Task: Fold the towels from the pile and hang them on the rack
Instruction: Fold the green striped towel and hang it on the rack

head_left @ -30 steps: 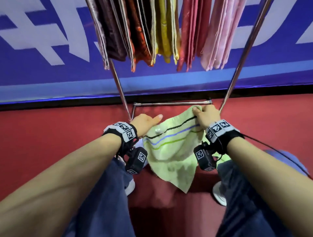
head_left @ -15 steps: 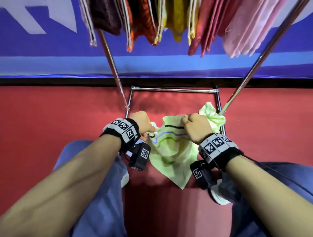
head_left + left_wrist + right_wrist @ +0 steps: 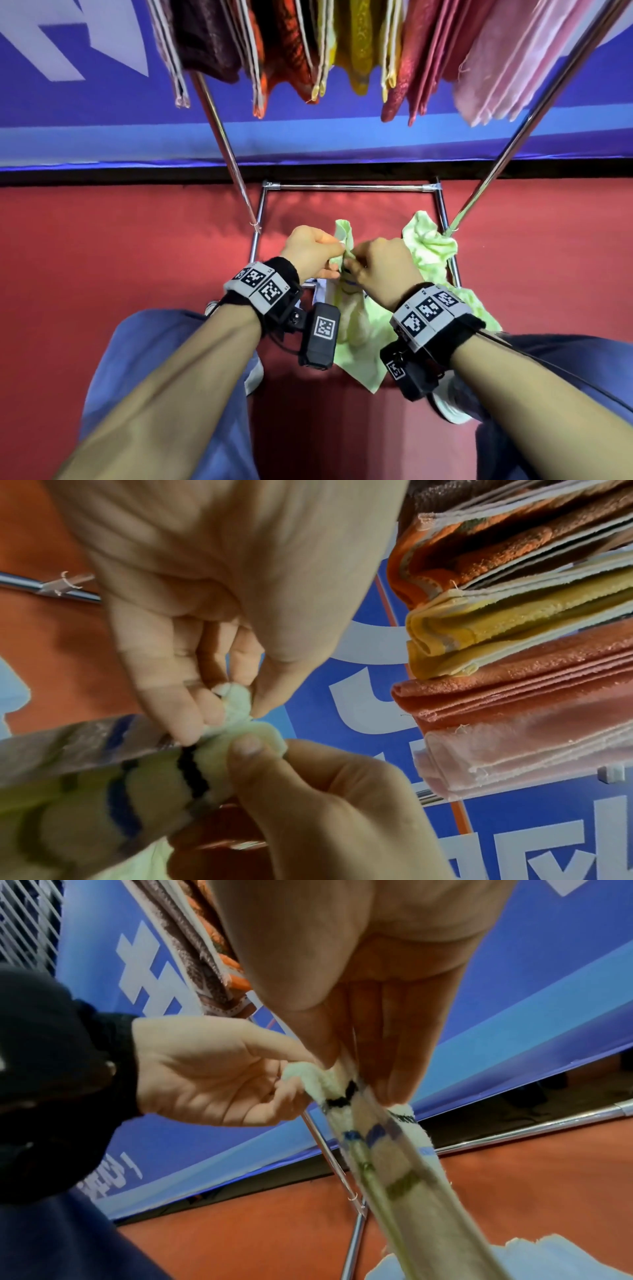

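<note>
Red floor (image 3: 102, 274), blue banner wall (image 3: 85, 130), both hands pinching green towel (image 3: 363, 346)

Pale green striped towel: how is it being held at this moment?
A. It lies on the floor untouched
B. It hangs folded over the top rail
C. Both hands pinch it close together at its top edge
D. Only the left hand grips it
C: the head view shows the left hand and right hand meeting on the pale green striped towel, and the left wrist view shows fingertips pinching its edge.
</note>
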Available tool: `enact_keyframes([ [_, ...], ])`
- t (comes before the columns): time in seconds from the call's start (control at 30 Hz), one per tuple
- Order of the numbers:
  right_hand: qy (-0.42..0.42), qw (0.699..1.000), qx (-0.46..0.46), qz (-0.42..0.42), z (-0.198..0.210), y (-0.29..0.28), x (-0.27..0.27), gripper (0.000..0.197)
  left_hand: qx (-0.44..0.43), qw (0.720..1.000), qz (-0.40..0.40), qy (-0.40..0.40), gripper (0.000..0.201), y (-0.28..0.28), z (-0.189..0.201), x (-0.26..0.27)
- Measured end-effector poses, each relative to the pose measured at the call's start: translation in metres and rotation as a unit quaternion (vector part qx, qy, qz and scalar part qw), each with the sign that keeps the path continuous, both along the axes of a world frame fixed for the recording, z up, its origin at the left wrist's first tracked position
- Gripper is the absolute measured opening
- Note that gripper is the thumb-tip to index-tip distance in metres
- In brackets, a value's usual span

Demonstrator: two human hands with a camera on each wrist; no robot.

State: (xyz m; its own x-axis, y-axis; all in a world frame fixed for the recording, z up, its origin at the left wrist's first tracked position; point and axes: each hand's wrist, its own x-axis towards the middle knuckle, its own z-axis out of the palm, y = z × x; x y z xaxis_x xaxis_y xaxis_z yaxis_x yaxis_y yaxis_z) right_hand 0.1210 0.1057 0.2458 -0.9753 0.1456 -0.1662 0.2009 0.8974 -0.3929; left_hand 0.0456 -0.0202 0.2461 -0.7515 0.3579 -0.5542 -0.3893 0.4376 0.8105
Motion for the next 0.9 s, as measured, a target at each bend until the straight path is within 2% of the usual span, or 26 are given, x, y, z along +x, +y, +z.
enact_keyframes([
  [0.07,0.011,1.000,0.013,0.012,-0.001,-0.002,0.000,0.023,0.012,1.000,0.012,0.000,0.005,0.002,0.000,0.004],
  [0.17,0.019,1.000,-0.017,0.015,-0.005,-0.001,0.001,0.022,0.029,0.999,0.023,-0.005,0.006,0.001,0.000,0.004],
  [0.3,-0.003,0.998,-0.042,0.035,-0.008,-0.001,0.003,0.021,0.057,0.998,0.009,-0.037,0.022,-0.007,0.003,0.001],
  [0.4,0.006,0.999,-0.040,0.035,-0.011,0.001,0.001,0.018,0.063,0.997,-0.020,-0.026,0.031,-0.012,0.003,-0.001],
  [0.6,0.074,0.997,-0.012,-0.015,-0.011,0.006,-0.003,0.016,0.053,0.998,0.000,0.041,0.022,-0.015,0.008,-0.001],
  [0.9,0.112,0.983,-0.098,-0.104,-0.012,0.010,-0.005,0.015,0.094,0.994,0.042,0.039,0.023,-0.013,0.010,-0.002],
])
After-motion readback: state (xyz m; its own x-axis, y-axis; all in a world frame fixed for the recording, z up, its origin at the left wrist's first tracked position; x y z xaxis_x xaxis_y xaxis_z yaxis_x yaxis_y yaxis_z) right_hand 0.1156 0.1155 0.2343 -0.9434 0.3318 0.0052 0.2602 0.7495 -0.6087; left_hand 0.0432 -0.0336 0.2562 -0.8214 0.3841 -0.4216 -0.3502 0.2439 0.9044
